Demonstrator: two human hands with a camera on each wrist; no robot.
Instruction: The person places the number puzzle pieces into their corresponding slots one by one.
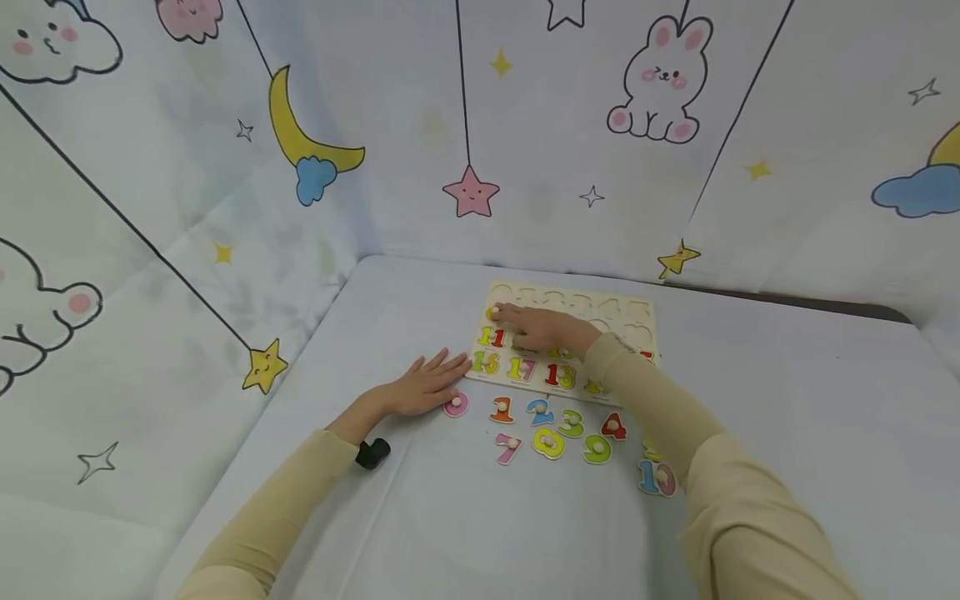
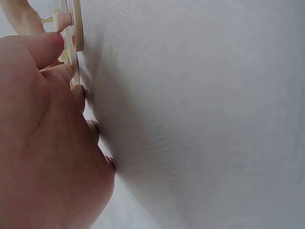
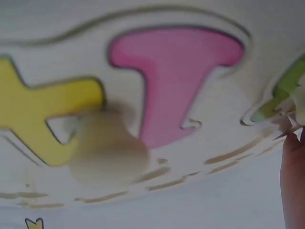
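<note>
Laying the left hand point(image 1: 420, 390) flat on the tabletop point(image 1: 787, 417) with its grip spread, bringing its fingertips to the left edge of the board point(image 1: 615, 315) and its thumb right up to the pink 0 point(image 1: 459, 410). Revealing only in the left wrist view, edge-on, the 0's thickness and the knob point(image 2: 62, 21) just beside the thumb. Stretching the right hand point(image 1: 551, 329) over the board, placing a fingertip at the yellow piece point(image 1: 491, 314) in its second row, far left. Not being able to tell from any view about that grip, whether pinching or merely touching. Magnifying in the right wrist view a pink-and-yellow number point(image 3: 169, 81), upside down there, behind a blurred knob, plus a green piece point(image 3: 288, 87) near the fingers point(image 3: 295, 181). Taking in, from the head view alone, the loose orange 1 point(image 1: 498, 411), blue 2 point(image 1: 537, 414), green 3 point(image 1: 567, 427) and red 4 point(image 1: 609, 429), with the pink 7 point(image 1: 510, 452), yellow 8 point(image 1: 548, 450) and green 9 point(image 1: 592, 454) nearer, and the 10 point(image 1: 647, 477) beside the right sleeve point(image 1: 675, 417).
</note>
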